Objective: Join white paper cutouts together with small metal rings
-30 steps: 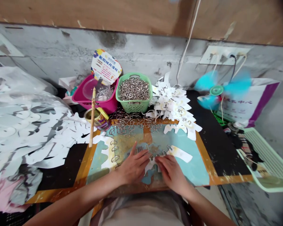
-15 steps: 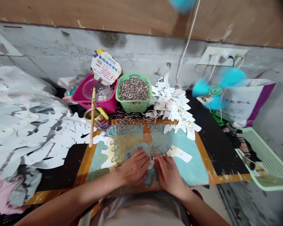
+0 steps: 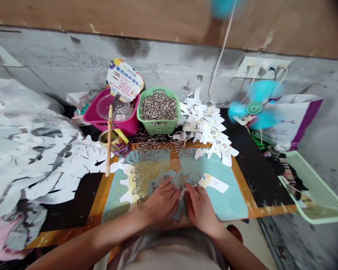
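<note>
Left hand (image 3: 163, 201) lower, beside white cutout (image 3: 183, 192)

A white cut-out piece (image 3: 183, 192), pinched at the fingertips of my right hand (image 3: 201, 206), shows beside my left hand (image 3: 162, 202) (my own fingers hide most of it), a metal ring (image 3: 181, 187) at its upper edge.

Holding left hand (image 3: 162, 202) and right hand (image 3: 200, 205) close together.
Bending left fingers (image 3: 171, 193) just beside right fingertips (image 3: 188, 186), with bare left forearm (image 3: 101, 238) and bare right forearm (image 3: 235, 243) angled apart behind the fingers.
</note>
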`<state>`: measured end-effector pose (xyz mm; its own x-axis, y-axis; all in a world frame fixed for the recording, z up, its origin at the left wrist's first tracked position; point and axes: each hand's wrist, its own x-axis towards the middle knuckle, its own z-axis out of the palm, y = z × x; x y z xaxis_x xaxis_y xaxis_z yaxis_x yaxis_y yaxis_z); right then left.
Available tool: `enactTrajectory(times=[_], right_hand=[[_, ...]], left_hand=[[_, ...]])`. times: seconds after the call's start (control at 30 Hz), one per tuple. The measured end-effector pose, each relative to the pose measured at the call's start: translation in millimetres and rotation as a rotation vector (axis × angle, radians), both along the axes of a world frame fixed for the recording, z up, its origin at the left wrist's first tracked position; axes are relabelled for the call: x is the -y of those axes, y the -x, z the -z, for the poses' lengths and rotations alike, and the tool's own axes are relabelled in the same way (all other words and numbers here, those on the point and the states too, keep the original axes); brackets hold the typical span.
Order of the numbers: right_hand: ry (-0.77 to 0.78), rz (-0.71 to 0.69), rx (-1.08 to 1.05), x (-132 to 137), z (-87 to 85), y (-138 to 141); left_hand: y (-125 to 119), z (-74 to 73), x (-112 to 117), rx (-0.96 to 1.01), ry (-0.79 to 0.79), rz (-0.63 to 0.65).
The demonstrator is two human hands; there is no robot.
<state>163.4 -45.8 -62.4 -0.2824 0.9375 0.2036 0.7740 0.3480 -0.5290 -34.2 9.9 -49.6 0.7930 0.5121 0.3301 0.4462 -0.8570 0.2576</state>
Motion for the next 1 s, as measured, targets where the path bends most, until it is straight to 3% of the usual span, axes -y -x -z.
enactTrajectory(times=[0.17,0.27,0.5,0.8,1.0], right_hand=[[0.069,0.012,-0.132,-6.8,-7.1,-6.5],[0.088,-0.007,-0.144,-8.1,-8.0,-7.3],[0.085,0.023,-0.154,-9.3,-2.6,-4.2],[-0.078,-0.029,0.076,-13.9,5.0,-0.5],[-0.08,-0.143,0.197,-3.0,-6.1,-4.6]], left_hand=[[0.7,-21.3,-22.1,-0.036,0.223,0.007],[-0.5,-25.6,-32.2,-0.074,0.271,0.053],[-6.5,-13.6,-25.1,-0.163,-0.124,0.175],[2.6,4.1,-26.7,-0.093,-0.2,0.146],[7.9,5.6,-16.0,-0.115,-0.331,0.192]])
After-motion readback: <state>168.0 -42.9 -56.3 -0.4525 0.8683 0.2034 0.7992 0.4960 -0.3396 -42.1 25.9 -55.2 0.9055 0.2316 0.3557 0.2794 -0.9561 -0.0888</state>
